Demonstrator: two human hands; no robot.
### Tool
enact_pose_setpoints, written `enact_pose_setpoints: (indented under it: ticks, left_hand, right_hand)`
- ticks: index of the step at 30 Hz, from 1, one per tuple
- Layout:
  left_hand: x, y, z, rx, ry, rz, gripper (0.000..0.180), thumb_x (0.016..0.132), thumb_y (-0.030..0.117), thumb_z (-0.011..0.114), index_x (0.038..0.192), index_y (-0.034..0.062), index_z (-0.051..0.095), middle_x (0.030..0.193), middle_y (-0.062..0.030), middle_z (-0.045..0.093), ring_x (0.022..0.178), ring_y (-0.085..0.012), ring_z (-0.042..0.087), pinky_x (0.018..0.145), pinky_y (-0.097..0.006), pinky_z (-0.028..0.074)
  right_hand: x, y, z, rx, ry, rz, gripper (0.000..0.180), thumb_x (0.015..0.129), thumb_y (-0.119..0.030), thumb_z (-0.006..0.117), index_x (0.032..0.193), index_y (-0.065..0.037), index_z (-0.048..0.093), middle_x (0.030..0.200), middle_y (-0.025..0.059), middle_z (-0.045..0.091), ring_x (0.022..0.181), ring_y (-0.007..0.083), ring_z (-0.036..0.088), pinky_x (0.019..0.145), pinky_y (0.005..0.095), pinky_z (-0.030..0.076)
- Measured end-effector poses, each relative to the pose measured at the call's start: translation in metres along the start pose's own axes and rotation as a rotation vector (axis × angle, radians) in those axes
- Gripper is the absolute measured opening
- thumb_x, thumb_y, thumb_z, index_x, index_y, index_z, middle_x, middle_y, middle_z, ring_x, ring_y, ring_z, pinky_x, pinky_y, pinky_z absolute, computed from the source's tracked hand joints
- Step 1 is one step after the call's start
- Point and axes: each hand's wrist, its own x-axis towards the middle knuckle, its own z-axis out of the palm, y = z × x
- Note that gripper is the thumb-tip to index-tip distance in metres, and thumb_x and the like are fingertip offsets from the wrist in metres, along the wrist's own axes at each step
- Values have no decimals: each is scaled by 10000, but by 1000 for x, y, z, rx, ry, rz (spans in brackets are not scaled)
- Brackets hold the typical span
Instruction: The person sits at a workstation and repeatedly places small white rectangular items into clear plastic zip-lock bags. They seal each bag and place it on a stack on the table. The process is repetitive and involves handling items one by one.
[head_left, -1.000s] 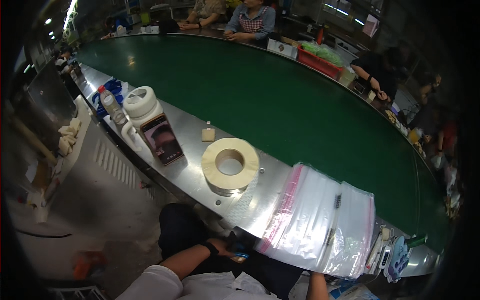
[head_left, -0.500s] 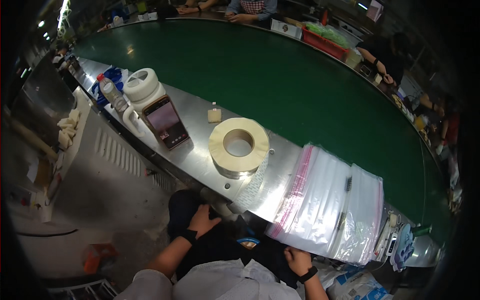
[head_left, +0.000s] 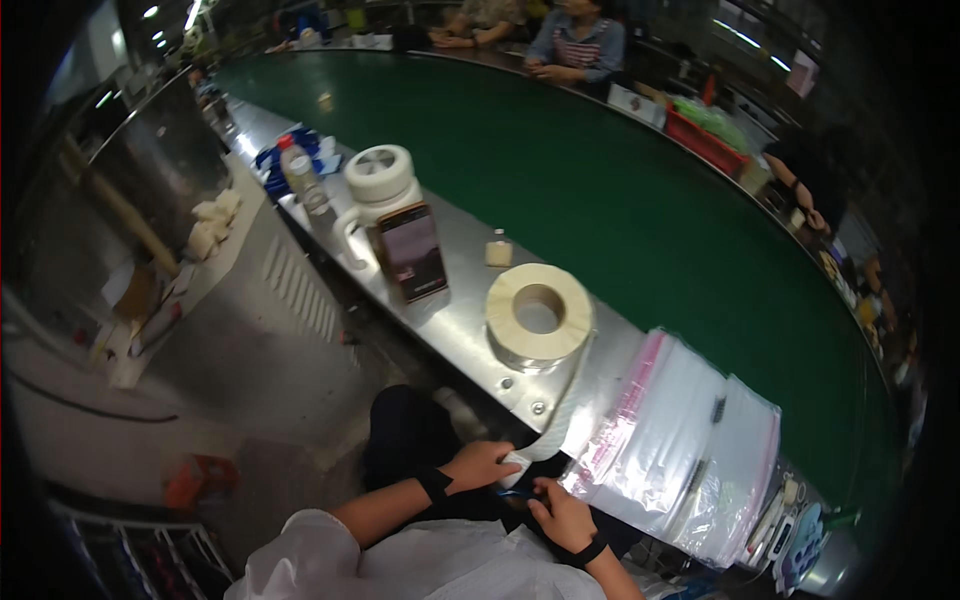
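Observation:
A big roll of cream labels (head_left: 508, 345) stands on the steel ledge. Its pale strip (head_left: 568, 420) runs down over the ledge's near edge. My left hand (head_left: 480, 466) pinches the strip's loose end between thumb and fingers, just off that edge. To its right, my right hand (head_left: 565, 518) is bent, thumb apart from the curled fingers, and nothing shows in its grasp. A small blue item, too blurred to name, lies between the hands. Clear plastic zip bags (head_left: 650, 445) with pink bands are stacked right of the strip.
A phone (head_left: 415, 255) leans on a white jug (head_left: 382, 185); a red-capped bottle (head_left: 300, 175) stands behind. A small pale block (head_left: 498, 250) sits near the roll. Beyond lies a green conveyor belt (head_left: 590, 200), with people seated across it. Scissors (head_left: 793, 492) lie right of the bags.
My left hand has come up from my lap and taken the strip's end, pulling it over the edge. My right hand has moved left and up toward it. The view has shifted.

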Motion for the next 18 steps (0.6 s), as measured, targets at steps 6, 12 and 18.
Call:
enact_pose_setpoints:
  ticks: [6, 12, 18]
  left_hand:
    - [-15, 35, 7, -539, -104, -146, 235, 853, 214, 608, 872, -17, 567, 741, -32, 585, 662, -88, 517, 575, -265, 424]
    - [-6, 47, -10, -341, -359, -35, 290, 881, 241, 576, 1015, -16, 576, 849, -52, 623, 782, -94, 578, 682, -240, 458]
    - [20, 60, -31, -536, -592, -102, 381, 920, 284, 508, 1189, 13, 500, 958, -56, 610, 833, -107, 576, 710, -235, 454]
  right_hand:
    - [12, -16, 15, 188, 27, -45, 277, 841, -266, 609, 913, -26, 489, 726, 168, 606, 668, 342, 609, 554, 397, 451]
    - [-4, -25, -6, 196, 33, 68, 260, 850, -254, 611, 886, -6, 540, 670, 147, 611, 584, 295, 607, 518, 351, 448]
    - [-28, -20, -16, 303, 127, 121, 193, 836, -167, 621, 934, -5, 580, 653, 118, 601, 549, 200, 571, 527, 301, 439]
